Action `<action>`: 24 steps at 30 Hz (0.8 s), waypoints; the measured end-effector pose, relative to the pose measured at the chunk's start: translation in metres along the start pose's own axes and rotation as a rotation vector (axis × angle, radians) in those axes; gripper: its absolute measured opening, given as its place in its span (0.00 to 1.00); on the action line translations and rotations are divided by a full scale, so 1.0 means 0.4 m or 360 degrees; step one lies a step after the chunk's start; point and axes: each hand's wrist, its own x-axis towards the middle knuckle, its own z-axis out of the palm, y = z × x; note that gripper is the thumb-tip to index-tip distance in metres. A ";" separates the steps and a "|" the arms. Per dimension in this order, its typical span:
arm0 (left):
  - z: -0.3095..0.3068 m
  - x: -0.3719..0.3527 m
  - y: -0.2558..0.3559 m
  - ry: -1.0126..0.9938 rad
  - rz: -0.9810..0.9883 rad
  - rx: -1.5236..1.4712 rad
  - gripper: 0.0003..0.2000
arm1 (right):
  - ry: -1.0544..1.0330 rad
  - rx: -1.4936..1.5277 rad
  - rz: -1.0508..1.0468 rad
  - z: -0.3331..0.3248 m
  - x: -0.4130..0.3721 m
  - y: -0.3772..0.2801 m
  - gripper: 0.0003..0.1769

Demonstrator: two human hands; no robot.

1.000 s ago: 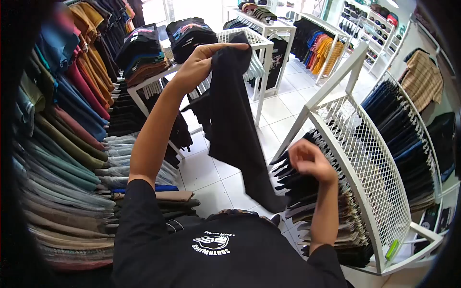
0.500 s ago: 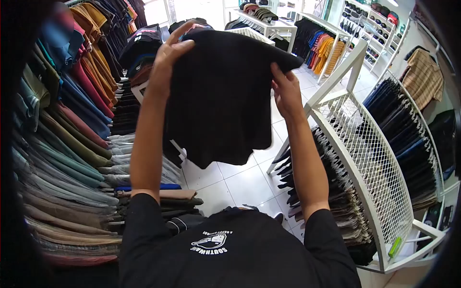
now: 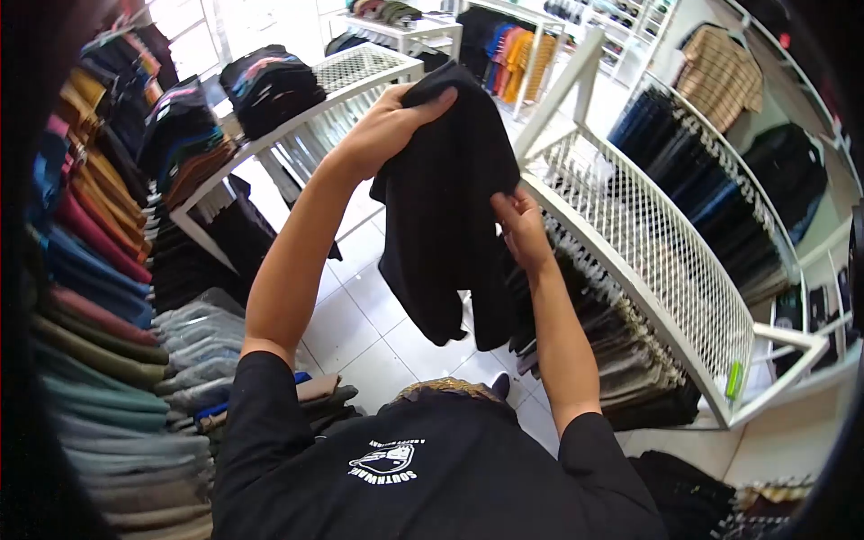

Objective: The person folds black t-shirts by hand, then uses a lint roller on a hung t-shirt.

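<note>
A black garment hangs in front of me, raised above the floor and partly folded over on itself. My left hand is closed on its upper left corner, thumb lying over the cloth and the other fingers hidden behind it. Lower down on the opposite side, my right hand pinches the garment's right edge. Its lower hem hangs unevenly, with a small pale bit showing near the bottom. What kind of garment it is cannot be made out from the folds.
On my left, a long rack of hanging clothes curves past. To the right stands a white mesh-topped rack with trousers hung beneath. Folded black shirts are stacked ahead by a white mesh table. White tiles cover the floor.
The garment has gone from spread wide to narrower and folded, and my hands have come closer together. My right hand sits lower on its edge. The view has turned to the left.
</note>
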 end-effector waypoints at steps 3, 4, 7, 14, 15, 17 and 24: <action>0.066 0.031 0.042 -0.0227 0.0106 0.0057 0.18 | -0.0054 -0.0088 0.0102 0.003 -0.082 -0.056 0.13; 0.084 0.033 0.058 -0.0259 0.0117 0.0122 0.18 | -0.0026 -0.0170 0.0029 0.010 -0.102 -0.068 0.11; 0.132 0.044 0.081 -0.0316 0.0221 0.0105 0.18 | 0.0054 -0.0377 -0.0042 -0.008 -0.131 -0.053 0.10; 0.218 0.049 0.167 -0.0344 0.0439 0.0084 0.16 | -0.0002 -0.0609 -0.0054 -0.055 -0.229 -0.059 0.16; 0.231 0.049 0.179 -0.0349 0.0461 0.0045 0.16 | -0.0008 -0.0437 -0.0092 -0.042 -0.255 -0.064 0.13; 0.257 0.052 0.203 -0.0360 0.0500 0.0052 0.19 | -0.0048 -0.0530 -0.0153 -0.140 -0.289 0.016 0.12; 0.397 0.043 0.292 -0.0294 0.0202 -0.0153 0.26 | 0.0323 -0.0614 -0.0125 -0.190 -0.439 -0.060 0.17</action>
